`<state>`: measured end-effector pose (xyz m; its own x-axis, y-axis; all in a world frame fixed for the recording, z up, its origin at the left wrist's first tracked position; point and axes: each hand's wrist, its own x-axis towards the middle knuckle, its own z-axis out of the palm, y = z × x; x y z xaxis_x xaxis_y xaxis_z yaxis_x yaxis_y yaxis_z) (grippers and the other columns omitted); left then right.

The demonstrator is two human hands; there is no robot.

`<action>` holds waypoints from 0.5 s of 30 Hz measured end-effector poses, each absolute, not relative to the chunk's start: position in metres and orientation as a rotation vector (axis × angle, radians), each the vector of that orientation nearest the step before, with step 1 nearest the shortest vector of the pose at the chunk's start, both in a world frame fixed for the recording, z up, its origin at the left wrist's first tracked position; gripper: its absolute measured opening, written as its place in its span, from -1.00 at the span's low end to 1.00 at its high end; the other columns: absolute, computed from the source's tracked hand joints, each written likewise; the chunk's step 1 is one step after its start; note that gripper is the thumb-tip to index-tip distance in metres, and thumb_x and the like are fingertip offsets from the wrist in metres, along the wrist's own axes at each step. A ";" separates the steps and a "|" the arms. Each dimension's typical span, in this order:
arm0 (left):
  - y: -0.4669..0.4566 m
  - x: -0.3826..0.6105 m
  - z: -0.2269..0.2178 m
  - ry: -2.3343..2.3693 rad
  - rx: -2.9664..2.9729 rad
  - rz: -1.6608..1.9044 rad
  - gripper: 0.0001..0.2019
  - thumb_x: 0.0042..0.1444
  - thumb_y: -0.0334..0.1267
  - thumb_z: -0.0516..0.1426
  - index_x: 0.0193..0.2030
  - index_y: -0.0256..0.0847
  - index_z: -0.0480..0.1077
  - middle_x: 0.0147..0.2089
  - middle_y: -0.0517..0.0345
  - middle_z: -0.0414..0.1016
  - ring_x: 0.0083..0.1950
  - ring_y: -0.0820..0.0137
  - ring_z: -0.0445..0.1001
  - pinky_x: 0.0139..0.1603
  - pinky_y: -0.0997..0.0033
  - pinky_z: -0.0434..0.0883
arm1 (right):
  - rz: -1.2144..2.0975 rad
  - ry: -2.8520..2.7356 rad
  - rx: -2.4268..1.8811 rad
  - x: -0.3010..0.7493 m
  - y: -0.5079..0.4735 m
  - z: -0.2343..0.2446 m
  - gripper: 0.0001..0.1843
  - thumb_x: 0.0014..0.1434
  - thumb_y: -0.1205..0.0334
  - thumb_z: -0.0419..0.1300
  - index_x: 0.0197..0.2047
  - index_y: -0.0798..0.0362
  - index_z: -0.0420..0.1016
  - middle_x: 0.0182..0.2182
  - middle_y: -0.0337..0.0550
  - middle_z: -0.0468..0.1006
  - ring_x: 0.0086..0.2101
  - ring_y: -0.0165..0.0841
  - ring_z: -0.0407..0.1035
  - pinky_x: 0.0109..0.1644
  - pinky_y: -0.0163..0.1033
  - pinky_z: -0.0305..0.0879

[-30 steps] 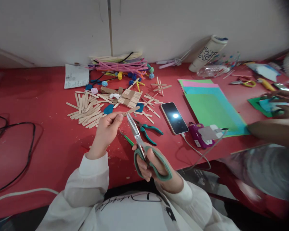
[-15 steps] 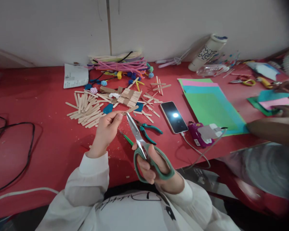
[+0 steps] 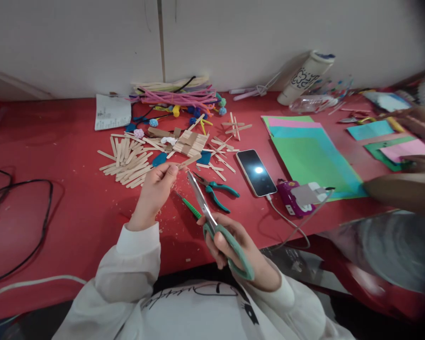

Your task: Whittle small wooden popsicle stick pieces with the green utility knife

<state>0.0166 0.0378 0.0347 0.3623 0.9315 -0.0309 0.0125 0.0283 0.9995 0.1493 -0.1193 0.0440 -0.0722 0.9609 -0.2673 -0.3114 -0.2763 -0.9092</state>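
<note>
One stick [image 3: 191, 161] pinched by left hand [image 3: 155, 189] (near end hidden); one pair of scissors [image 3: 201, 198] gripped by right hand [image 3: 250, 246] at stick's five o'clock; stick pile [image 3: 129, 163], nine o'clock, uncountable.

The left hand [image 3: 158, 186] is farther out than the right, thumb and forefinger pinched; the right hand [image 3: 246, 248] sits closer to the torso [image 3: 198, 311], fingers curled (a real grip, from where I stand); both forearms [image 3: 136, 257] slant inward toward the hands, wrists [image 3: 141, 222] bare.

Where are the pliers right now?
Near the middle of the head view, the pliers lie on the red table, right of the scissor blades and left of the phone.
</note>
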 end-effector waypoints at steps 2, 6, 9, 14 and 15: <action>0.038 0.017 0.036 0.941 1.356 0.915 -0.79 0.13 -0.15 0.04 -0.35 -0.23 0.39 -0.61 0.36 0.00 -0.60 0.57 -0.04 -0.60 0.50 -0.04 | 1.417 -0.953 -1.247 0.152 -0.121 0.042 -0.56 0.12 -0.09 0.15 -0.07 0.05 0.31 -0.58 -0.38 0.22 -0.66 -0.57 0.09 -0.61 -0.41 0.04; 0.036 0.018 0.039 0.920 1.379 0.950 -0.87 0.12 -0.23 0.02 -0.33 -0.20 0.34 -0.61 0.37 0.03 -0.60 0.56 -0.01 -0.59 0.51 0.00 | 1.298 -1.158 -1.352 0.160 -0.121 0.042 -0.54 0.15 -0.09 0.10 -0.01 0.03 0.21 -0.51 -0.32 0.26 -0.53 -0.48 0.15 -0.48 -0.36 0.14; 0.036 0.017 0.040 0.962 1.443 0.963 -0.88 0.11 -0.24 0.03 -0.35 -0.19 0.34 -0.61 0.37 0.05 -0.60 0.55 0.01 -0.60 0.52 0.01 | 1.139 -1.392 -1.601 0.164 -0.121 0.048 -0.57 0.14 -0.04 0.12 -0.01 0.04 0.23 -0.51 -0.32 0.30 -0.52 -0.46 0.20 -0.44 -0.35 0.18; 0.036 0.014 0.043 0.953 1.536 0.983 -0.88 0.11 -0.25 0.05 -0.39 -0.19 0.34 -0.62 0.34 0.17 -0.59 0.55 0.14 -0.59 0.54 0.09 | 0.443 -1.667 -1.986 0.170 -0.119 0.053 -0.63 0.08 0.13 0.15 -0.06 0.10 0.40 -0.48 -0.24 0.47 -0.60 -0.47 0.27 -0.49 -0.36 0.20; 0.035 0.015 0.043 0.919 1.525 0.978 -0.88 0.12 -0.25 0.05 -0.39 -0.19 0.34 -0.61 0.33 0.22 -0.59 0.55 0.17 -0.58 0.54 0.12 | 0.323 -1.691 -1.999 0.171 -0.118 0.052 -0.65 0.08 0.18 0.13 -0.06 0.11 0.41 -0.46 -0.21 0.50 -0.61 -0.48 0.27 -0.51 -0.36 0.19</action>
<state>0.0146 0.0349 0.0434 0.3697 0.9218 0.1166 0.0594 -0.1486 0.9871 0.1714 -0.1185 0.0523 0.2011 0.9702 0.1351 0.8519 -0.1051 -0.5131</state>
